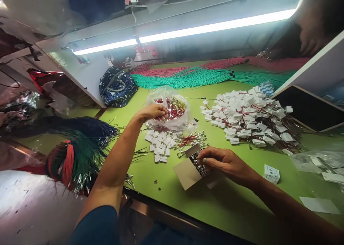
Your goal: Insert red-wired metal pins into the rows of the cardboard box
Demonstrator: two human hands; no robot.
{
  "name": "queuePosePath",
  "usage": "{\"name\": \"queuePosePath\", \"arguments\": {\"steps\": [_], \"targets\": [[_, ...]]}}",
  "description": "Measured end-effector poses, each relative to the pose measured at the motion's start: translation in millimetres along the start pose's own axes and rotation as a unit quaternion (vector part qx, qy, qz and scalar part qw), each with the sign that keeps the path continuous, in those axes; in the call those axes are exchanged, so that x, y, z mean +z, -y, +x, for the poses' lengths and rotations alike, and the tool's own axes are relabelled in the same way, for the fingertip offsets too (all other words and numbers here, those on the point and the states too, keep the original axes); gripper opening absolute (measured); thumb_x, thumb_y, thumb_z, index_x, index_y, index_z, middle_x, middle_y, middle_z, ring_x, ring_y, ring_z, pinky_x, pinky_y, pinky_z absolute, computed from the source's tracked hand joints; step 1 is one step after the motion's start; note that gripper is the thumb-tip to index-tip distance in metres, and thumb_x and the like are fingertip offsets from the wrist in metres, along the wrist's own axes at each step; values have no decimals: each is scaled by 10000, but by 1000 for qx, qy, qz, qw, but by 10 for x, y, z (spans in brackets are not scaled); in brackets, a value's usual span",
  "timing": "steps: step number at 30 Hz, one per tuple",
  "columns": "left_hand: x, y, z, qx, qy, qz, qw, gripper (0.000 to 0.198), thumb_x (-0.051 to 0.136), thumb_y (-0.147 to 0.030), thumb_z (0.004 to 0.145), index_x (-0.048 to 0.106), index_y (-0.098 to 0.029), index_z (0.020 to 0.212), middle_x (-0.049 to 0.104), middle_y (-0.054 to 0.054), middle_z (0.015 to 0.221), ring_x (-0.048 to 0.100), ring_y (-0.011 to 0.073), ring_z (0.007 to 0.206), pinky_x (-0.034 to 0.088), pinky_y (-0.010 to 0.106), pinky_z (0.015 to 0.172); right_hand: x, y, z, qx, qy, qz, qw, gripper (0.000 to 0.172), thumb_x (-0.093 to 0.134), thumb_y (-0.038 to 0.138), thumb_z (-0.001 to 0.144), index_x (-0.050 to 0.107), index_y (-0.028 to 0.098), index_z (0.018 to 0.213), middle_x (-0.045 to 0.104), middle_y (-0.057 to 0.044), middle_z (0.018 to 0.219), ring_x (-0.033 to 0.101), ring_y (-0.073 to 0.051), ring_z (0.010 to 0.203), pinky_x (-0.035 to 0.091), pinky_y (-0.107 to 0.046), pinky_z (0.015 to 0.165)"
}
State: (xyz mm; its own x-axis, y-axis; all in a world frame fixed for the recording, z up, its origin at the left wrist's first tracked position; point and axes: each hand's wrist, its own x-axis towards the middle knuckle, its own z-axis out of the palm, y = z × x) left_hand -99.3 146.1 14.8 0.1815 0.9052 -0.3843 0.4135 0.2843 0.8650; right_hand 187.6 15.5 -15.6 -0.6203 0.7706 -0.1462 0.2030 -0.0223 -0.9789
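My left hand (153,111) is at the near left side of a clear plastic bag (154,94) with short red wires (176,110) in it. Its fingers are curled together, and what they hold, if anything, does not show. Over a small open cardboard box (186,172) full of small shiny metal parts (200,166) is my right hand (219,161), thumb and fingers pinched together. I cannot make out what is between them. Between the hands lie a cluster of white plastic blocks (160,144) and a loose heap of red wires with metal ends (189,139).
A large pile of white blocks with red leads (247,116) covers the right of the green table (166,216). Teal wire bundles (182,78) lie at the back beside a blue patterned bag (118,87). Dark wires (80,134) hang at left; a black tablet-like panel (309,109) leans right.
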Motion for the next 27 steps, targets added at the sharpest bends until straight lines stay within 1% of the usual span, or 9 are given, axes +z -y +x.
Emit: {"name": "queuePosePath", "arguments": {"steps": [3, 7, 9, 12, 14, 17, 20, 23, 27], "targets": [[27, -5, -54, 29, 2, -27, 999, 60, 610, -101, 737, 567, -134, 765, 660, 23, 670, 554, 65, 502, 412, 197, 520, -22, 13, -13, 16, -5, 24, 1000, 230, 592, 369, 748, 646, 157, 819, 621, -32, 743, 537, -126, 618, 446, -261, 597], [118, -39, -310, 70, 25, -106, 992, 105, 603, -149, 762, 521, -152, 827, 667, 25, 675, 563, 77, 508, 426, 219, 539, -25, 19, 2, 27, -17, 49, 998, 260, 631, 396, 724, 640, 154, 817, 614, -28, 737, 535, -116, 608, 453, -255, 589], [219, -50, -471, 84, 32, -178, 980, 156, 628, -188, 760, 496, -159, 838, 696, 58, 754, 626, 115, 594, 469, 251, 600, -22, 33, 11, 20, -27, 50, 998, 261, 638, 402, 719, 638, 155, 802, 621, -31, 736, 535, -112, 604, 456, -252, 586], [445, -26, -679, 72, 11, -288, 955, 199, 665, -195, 743, 488, -163, 827, 708, 79, 824, 677, 177, 732, 510, 301, 674, -16, 83, 24, 3, -45, 50, 998, 271, 641, 404, 727, 641, 161, 846, 644, -37, 770, 548, -109, 599, 467, -248, 578], [621, 20, -777, 46, -15, -354, 934, 200, 673, -147, 735, 520, -156, 863, 707, 65, 825, 679, 172, 767, 520, 299, 708, -3, 127, 36, -11, -51, 46, 998, 281, 630, 402, 745, 645, 162, 890, 660, -45, 808, 568, -107, 595, 482, -249, 581], [867, 111, -873, 14, -53, -431, 901, 155, 656, -99, 748, 567, -147, 865, 702, 50, 817, 676, 145, 768, 525, 279, 738, 46, 173, 71, -51, -53, 33, 997, 261, 596, 398, 777, 652, 164, 877, 671, -51, 820, 584, -104, 579, 499, -253, 582], [1042, 199, -934, 10, -94, -482, 871, 102, 657, -95, 750, 573, -151, 770, 693, 39, 825, 674, 133, 759, 530, 259, 727, 125, 174, 130, -109, -87, 0, 990, 230, 576, 384, 799, 653, 174, 854, 677, -46, 816, 578, -101, 564, 501, -252, 571], [1145, 256, -986, 10, -117, -510, 852, 93, 670, -97, 738, 595, -152, 742, 648, -2, 719, 650, 105, 684, 530, 235, 688, 195, 148, 207, -162, -134, -54, 976, 173, 566, 326, 815, 664, 189, 856, 684, -39, 805, 596, -118, 604, 505, -256, 584], [1229, 278, -1066, 4, -120, -526, 842, 90, 681, -102, 720, 635, -150, 780, 604, -24, 658, 599, 83, 601, 526, 242, 652, 257, 121, 281, -211, -181, -95, 956, 141, 560, 270, 824, 674, 191, 849, 686, -35, 782, 610, -133, 627, 506, -257, 591]]}}
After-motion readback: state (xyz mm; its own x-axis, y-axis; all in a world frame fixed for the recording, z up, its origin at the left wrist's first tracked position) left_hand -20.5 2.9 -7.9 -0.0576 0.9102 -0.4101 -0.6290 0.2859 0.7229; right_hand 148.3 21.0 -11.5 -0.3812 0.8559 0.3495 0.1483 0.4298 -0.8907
